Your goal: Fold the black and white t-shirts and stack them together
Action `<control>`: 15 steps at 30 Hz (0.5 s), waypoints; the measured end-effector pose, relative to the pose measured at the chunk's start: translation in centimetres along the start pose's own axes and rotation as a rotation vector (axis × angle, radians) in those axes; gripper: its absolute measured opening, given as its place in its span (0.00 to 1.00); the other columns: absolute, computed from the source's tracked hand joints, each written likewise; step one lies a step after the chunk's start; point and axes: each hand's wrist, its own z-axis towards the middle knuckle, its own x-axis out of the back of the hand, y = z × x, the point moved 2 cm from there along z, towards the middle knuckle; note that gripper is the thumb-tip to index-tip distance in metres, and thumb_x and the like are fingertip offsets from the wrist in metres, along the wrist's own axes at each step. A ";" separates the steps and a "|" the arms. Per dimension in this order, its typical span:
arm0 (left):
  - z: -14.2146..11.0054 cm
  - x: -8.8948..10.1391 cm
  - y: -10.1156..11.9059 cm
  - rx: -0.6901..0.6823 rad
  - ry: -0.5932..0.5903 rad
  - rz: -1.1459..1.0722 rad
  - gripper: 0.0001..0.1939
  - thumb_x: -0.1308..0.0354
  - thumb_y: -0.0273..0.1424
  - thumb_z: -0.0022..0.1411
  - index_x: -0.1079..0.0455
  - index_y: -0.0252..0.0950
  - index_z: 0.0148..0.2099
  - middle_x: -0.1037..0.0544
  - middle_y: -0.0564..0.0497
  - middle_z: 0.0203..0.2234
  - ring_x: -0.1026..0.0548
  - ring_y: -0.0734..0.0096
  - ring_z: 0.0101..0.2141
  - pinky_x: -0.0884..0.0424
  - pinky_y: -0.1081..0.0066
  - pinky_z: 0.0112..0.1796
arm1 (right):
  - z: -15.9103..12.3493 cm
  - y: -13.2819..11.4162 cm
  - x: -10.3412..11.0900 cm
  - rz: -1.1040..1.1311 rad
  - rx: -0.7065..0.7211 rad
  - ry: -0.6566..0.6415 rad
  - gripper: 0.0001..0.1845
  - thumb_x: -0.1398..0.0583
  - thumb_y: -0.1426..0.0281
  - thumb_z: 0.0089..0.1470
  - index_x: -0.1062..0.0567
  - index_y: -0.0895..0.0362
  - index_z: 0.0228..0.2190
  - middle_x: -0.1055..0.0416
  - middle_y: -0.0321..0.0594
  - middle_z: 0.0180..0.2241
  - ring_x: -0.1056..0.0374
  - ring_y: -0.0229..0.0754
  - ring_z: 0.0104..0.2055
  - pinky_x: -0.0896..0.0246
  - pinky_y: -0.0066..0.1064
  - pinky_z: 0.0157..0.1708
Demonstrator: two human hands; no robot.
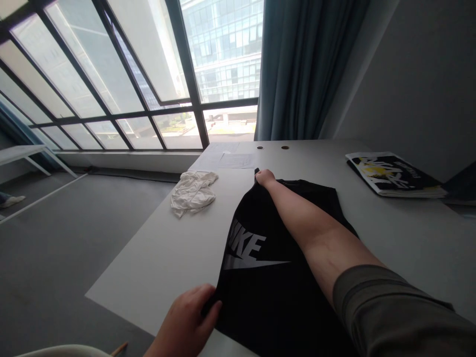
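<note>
A black T-shirt (275, 297) with a grey printed logo lies on the white table in front of me, its neckline toward the window. My right hand (265, 177) reaches across it and pinches the cloth at the far left, by the shoulder. Nearer to me, my left hand (189, 317) grips the same left side lower down, thumb and fingers closed on the edge. Between the two hands that side is drawn into a taut line, and part of the print is cut off there. My right forearm hides some of the shirt's middle.
A crumpled white cloth (194, 192) lies left of the shirt near the table's (156, 267) left edge. Folded printed garments (396, 173) are stacked at the back right. Paper sheets (236, 160) lie at the far end, near two round table holes. A window and blue curtain (297, 69) stand behind.
</note>
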 end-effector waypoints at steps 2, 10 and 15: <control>-0.3 0.2 1.9 -0.142 0.006 -0.011 0.09 0.49 0.35 0.67 0.27 0.43 0.39 0.21 0.48 0.37 0.23 0.67 0.36 0.27 0.70 0.38 | -1.0 1.9 1.3 -0.014 -0.058 -0.010 0.18 0.44 0.69 0.63 0.15 0.61 0.42 0.20 0.51 0.39 0.26 0.52 0.47 0.35 0.31 0.50; 0.9 -2.5 6.7 -0.562 -0.110 0.011 0.08 0.37 0.26 0.61 0.28 0.44 0.41 0.22 0.51 0.47 0.24 0.67 0.47 0.25 0.70 0.50 | -5.3 8.9 3.8 -0.084 -0.129 -0.054 0.20 0.43 0.68 0.62 0.18 0.59 0.50 0.23 0.51 0.50 0.27 0.52 0.52 0.35 0.34 0.53; 3.2 -5.5 7.4 -0.576 -0.219 0.101 0.08 0.34 0.37 0.64 0.26 0.45 0.45 0.21 0.52 0.48 0.23 0.64 0.49 0.25 0.65 0.53 | -7.9 10.7 1.8 -0.131 -0.075 -0.037 0.25 0.40 0.63 0.62 0.23 0.59 0.58 0.35 0.55 0.62 0.37 0.57 0.63 0.42 0.42 0.63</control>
